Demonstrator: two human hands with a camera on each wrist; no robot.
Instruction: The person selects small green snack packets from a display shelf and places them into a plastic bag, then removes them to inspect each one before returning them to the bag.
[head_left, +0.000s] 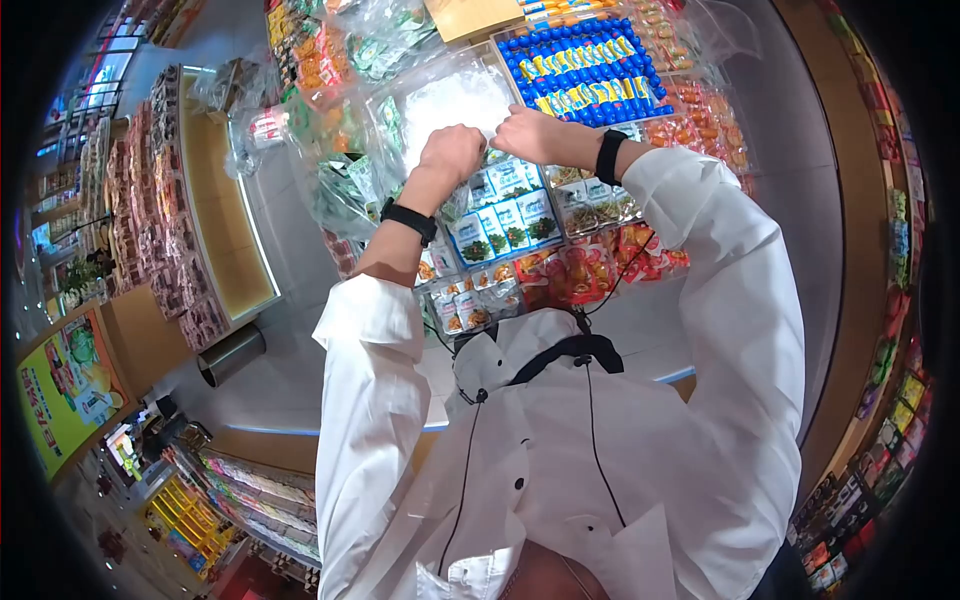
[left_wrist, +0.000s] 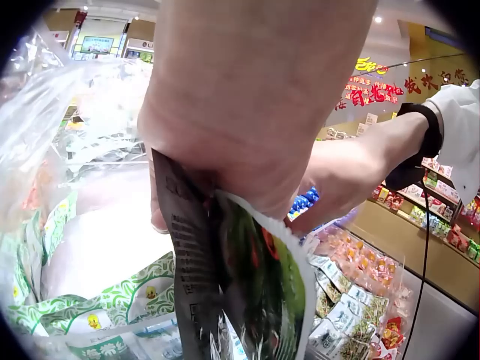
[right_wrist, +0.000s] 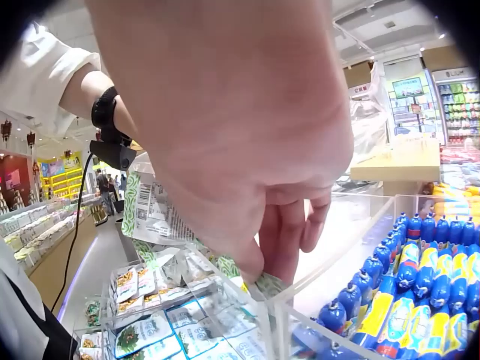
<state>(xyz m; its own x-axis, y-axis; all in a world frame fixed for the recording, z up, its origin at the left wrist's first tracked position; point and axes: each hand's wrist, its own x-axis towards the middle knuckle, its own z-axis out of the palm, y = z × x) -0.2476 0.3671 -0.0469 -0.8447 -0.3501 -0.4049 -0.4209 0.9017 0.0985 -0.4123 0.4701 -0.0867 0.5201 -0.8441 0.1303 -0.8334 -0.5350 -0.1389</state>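
My left hand [head_left: 455, 151] is at the edge of a clear bin with a bright white interior [head_left: 450, 105]. In the left wrist view that hand [left_wrist: 240, 97] grips a packet with a dark back and a green vegetable picture [left_wrist: 266, 285]. Close beside it is my right hand [head_left: 527, 136], fingers bent downward. The right wrist view shows the right hand [right_wrist: 232, 120] pinching a green-patterned packet [right_wrist: 268, 286] near the clear bin wall [right_wrist: 337, 251]; its fingertips are partly hidden. A larger white and green packet [right_wrist: 154, 210] stands left of it.
Blue-wrapped sweets [head_left: 585, 70] fill the bin at the back right. Blue and white packets [head_left: 505, 228] lie in the bin in front of the hands, with red packets [head_left: 585, 270] nearer the body. Loose plastic bags [left_wrist: 45, 112] bulge at the left. A wooden block [right_wrist: 397, 161] stands behind.
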